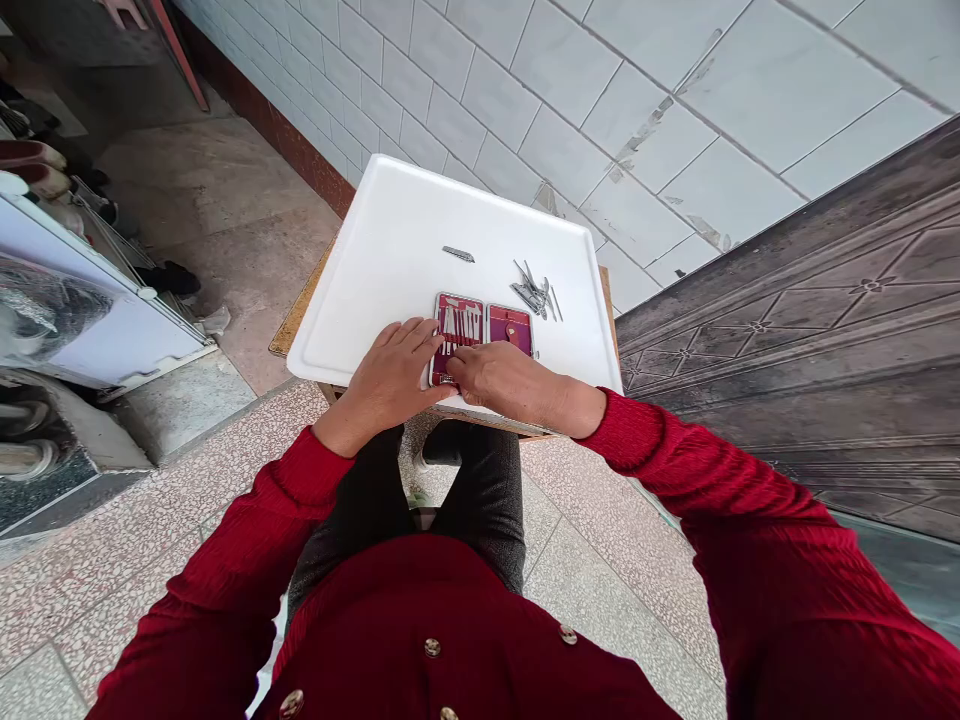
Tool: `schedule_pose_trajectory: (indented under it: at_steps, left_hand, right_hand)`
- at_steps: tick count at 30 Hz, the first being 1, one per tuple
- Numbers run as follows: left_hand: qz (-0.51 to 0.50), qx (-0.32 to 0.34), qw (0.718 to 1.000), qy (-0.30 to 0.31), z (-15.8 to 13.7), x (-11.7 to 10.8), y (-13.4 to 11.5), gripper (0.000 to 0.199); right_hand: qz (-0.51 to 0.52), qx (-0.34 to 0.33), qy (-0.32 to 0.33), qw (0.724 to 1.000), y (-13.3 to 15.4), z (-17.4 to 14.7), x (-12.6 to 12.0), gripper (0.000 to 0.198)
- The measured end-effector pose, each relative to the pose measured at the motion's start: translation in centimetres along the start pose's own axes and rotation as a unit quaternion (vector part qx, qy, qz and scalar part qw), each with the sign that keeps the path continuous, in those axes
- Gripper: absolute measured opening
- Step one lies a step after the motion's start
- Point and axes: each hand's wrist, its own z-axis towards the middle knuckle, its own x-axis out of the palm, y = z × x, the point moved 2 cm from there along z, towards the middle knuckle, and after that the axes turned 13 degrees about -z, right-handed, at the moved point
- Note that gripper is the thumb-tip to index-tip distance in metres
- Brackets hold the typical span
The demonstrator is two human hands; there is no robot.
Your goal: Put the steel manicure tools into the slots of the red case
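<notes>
Several tools sit in the case; a pile and one piece lie outside. Our left hand spreads against it, our right hand curls, its hold unclear.

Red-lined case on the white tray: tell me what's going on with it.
The person's left hand lies along the side of the open red-lined case, by the half holding slim metal tools. The right hand bends over the near part of that half; whether it grips anything is hidden. Beyond the case on the white tray lie a pile of loose metal pieces and, apart from it, a single metal tool.
</notes>
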Motion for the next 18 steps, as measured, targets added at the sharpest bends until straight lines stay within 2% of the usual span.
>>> schedule_pose_trajectory:
  at_steps: [8,18]
  left_hand:
    - [-0.004,-0.003,1.000,-0.003,0.0,0.1,0.0,0.061]
    - [-0.002,-0.006,1.000,-0.002,-0.1,0.1,0.2,0.063]
  right_hand:
    - [0.112,0.008,-0.067,0.991,-0.3,-0.4,0.8,0.017]
    - [0.159,0.106,-0.153,0.970,1.2,-1.5,3.0,0.031]
